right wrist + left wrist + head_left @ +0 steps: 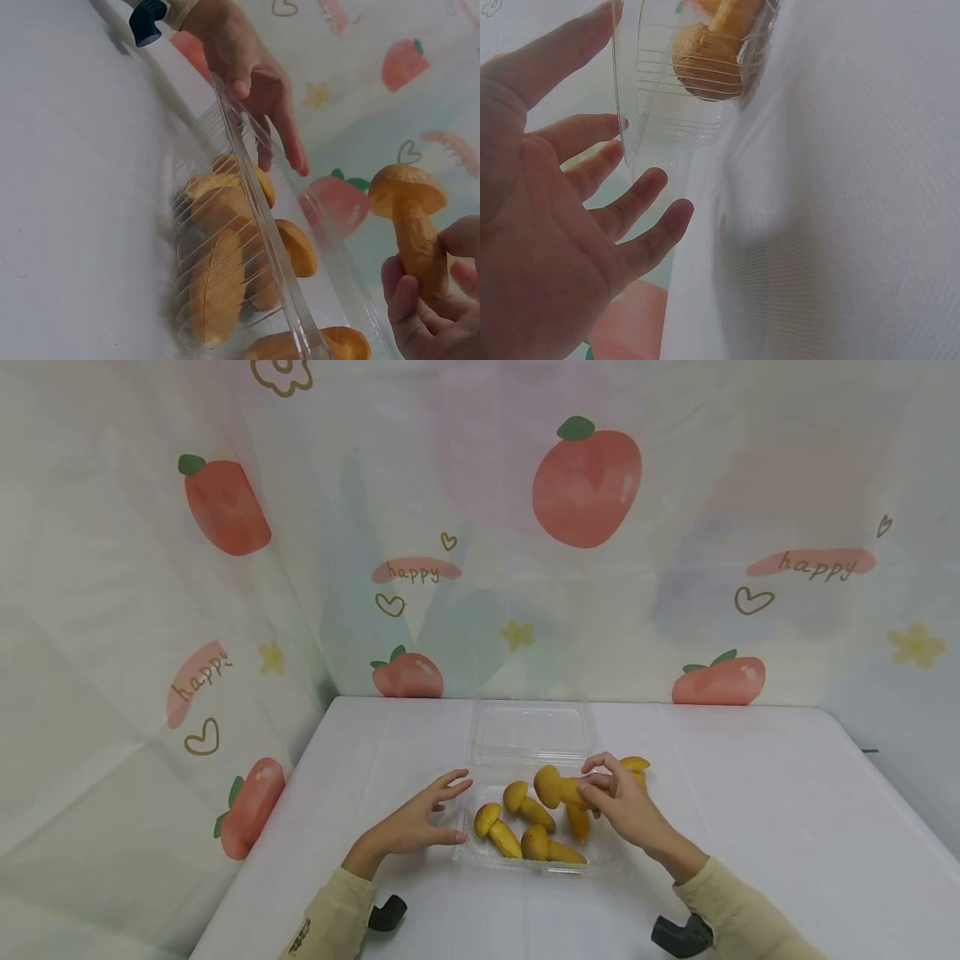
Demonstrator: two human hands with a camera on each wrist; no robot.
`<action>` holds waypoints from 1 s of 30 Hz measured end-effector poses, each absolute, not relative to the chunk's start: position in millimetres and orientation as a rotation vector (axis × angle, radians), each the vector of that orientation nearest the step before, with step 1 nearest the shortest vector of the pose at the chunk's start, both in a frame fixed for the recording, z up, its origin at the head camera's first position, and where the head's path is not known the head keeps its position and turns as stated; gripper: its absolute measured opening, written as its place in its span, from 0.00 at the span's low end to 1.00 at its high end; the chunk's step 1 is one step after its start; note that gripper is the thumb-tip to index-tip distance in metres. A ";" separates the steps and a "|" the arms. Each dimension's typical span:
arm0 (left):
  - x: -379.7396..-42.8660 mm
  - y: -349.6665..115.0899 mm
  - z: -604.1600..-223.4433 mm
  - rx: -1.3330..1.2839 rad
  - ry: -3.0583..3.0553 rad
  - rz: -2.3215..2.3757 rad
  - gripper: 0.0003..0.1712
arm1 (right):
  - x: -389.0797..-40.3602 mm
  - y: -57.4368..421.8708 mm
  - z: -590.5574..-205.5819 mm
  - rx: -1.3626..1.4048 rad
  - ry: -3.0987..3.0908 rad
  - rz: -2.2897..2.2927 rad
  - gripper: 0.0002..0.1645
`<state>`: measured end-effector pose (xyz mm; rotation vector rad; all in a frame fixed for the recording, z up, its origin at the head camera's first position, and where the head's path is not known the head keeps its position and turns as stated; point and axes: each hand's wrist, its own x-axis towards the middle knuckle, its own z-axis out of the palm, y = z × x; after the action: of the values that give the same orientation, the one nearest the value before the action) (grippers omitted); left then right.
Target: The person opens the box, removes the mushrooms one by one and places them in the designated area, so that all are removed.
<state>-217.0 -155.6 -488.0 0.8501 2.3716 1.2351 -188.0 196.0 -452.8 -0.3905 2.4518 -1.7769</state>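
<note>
My right hand (630, 810) pinches a yellow mushroom (549, 787) by its stem above the right part of a clear plastic box; in the right wrist view the mushroom (409, 193) stands cap up between thumb and fingers. The box (517, 865) holds several more yellow mushrooms, among them one at the left (504, 839) and one at the front (536, 842). My left hand (412, 822) is spread at the box's left side, holding nothing. In the left wrist view its fingertips (609, 154) are right at the clear rim (619, 90).
The box's clear lid (532, 731) lies folded back toward the rear wall. Another yellow mushroom (635, 763) is partly hidden behind my right hand, to the right of the box. A white cloth (750, 793) covers the table, and a fruit-printed curtain (480, 485) stands behind it.
</note>
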 end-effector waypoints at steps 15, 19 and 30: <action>-217.4 -155.8 -486.9 0.841 2.376 1.217 0.48 | -176.2 201.7 -444.7 -0.585 2.398 -1.670 0.42; -217.8 -156.4 -488.2 0.838 2.373 1.218 0.48 | -176.0 205.4 -444.4 -0.610 2.337 -1.688 0.36; -218.0 -156.8 -488.3 0.837 2.360 1.244 0.49 | -179.5 221.6 -443.0 -0.636 2.244 -1.764 0.39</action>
<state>-218.0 -156.8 -488.3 0.8372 2.3598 1.2441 -179.5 221.6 -443.0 -0.6365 2.2437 -1.7637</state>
